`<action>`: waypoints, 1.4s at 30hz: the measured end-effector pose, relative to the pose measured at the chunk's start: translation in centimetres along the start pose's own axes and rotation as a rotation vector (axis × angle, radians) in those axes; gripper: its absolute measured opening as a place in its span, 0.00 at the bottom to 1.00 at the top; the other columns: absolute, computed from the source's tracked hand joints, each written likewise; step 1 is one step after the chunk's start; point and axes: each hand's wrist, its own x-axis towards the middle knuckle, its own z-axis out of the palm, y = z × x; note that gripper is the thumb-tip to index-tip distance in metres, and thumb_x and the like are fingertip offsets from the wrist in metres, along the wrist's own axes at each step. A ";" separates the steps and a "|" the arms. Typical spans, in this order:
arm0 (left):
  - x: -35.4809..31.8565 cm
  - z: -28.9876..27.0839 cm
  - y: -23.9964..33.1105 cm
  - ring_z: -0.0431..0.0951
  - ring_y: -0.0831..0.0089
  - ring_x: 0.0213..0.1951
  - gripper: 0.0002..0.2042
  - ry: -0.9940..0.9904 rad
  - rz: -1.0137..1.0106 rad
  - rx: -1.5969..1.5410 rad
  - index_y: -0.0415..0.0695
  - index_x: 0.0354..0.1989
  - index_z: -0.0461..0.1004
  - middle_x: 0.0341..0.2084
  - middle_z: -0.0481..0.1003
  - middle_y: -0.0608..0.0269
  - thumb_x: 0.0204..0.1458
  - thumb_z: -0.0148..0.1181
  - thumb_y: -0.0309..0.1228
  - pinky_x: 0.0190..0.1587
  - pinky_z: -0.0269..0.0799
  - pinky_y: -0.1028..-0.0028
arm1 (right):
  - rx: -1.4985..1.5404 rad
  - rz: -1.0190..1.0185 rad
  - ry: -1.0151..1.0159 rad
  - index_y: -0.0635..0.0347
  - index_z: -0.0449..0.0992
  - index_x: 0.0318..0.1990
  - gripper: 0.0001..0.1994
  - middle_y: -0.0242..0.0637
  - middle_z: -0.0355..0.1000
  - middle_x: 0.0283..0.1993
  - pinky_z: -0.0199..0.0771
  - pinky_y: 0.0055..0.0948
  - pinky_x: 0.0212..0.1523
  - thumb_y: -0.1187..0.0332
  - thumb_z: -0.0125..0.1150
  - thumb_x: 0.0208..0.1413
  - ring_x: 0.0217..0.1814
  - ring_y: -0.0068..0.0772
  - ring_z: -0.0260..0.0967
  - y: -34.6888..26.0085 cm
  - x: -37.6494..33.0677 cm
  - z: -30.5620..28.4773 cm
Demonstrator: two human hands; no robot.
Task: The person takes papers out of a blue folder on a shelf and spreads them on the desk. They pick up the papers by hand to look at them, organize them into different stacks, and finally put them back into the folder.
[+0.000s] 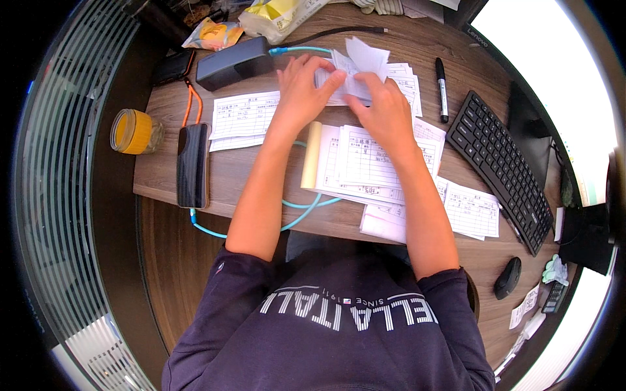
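At the far middle of the desk, my left hand (305, 90) curls its fingers and thumb against the left side of some paper slips (367, 57). Their upper sheets stand raised and fanned. My right hand (386, 114) has its thumb and bent forefinger on the near right side of the same slips; the exact grip is partly hidden by the fingers. Below my right wrist lies a stack of filled-in forms (372, 156), next to a pad with a rolled yellow cover (312, 155). More forms (244, 116) lie left of my left forearm.
A grey box-shaped device (235, 63) stands beyond my left hand. At left are a phone (193, 166) on a blue cable and a yellow-wrapped jar (132, 132). To the right lie a black marker (442, 91), a keyboard (502, 163), a mouse (508, 278) and further forms (469, 208).
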 end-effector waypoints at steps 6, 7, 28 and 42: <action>0.1 -1.4 -0.1 0.64 0.62 0.53 0.13 -0.059 -0.078 -0.047 0.49 0.44 0.71 0.44 0.69 0.61 0.47 0.55 0.30 0.59 0.45 0.56 | 0.057 0.081 0.045 0.62 0.70 0.38 0.07 0.52 0.71 0.29 0.68 0.45 0.32 0.71 0.52 0.53 0.32 0.55 0.69 1.1 0.1 0.2; 0.0 -1.5 -0.2 0.64 0.62 0.53 0.14 -0.062 -0.070 -0.046 0.49 0.44 0.71 0.45 0.69 0.61 0.46 0.55 0.29 0.60 0.44 0.56 | 0.062 0.087 0.051 0.62 0.70 0.38 0.07 0.53 0.71 0.29 0.68 0.46 0.32 0.71 0.51 0.53 0.32 0.56 0.69 1.0 0.1 0.2; 0.2 -1.7 0.7 0.70 0.58 0.47 0.26 -0.075 -0.203 -0.276 0.40 0.54 0.60 0.45 0.69 0.45 0.47 0.60 0.33 0.50 0.63 0.61 | 0.175 0.039 0.023 0.48 0.60 0.59 0.25 0.52 0.70 0.43 0.71 0.40 0.41 0.78 0.48 0.52 0.41 0.54 0.70 1.4 0.2 0.1; 0.0 -2.9 2.5 0.72 0.71 0.43 0.27 -0.233 -0.572 -0.985 0.48 0.62 0.49 0.42 0.71 0.56 0.54 0.50 0.25 0.45 0.74 0.70 | 0.136 -0.033 0.050 0.61 0.72 0.47 0.15 0.54 0.70 0.43 0.71 0.42 0.39 0.70 0.52 0.52 0.41 0.54 0.70 0.5 0.1 -0.5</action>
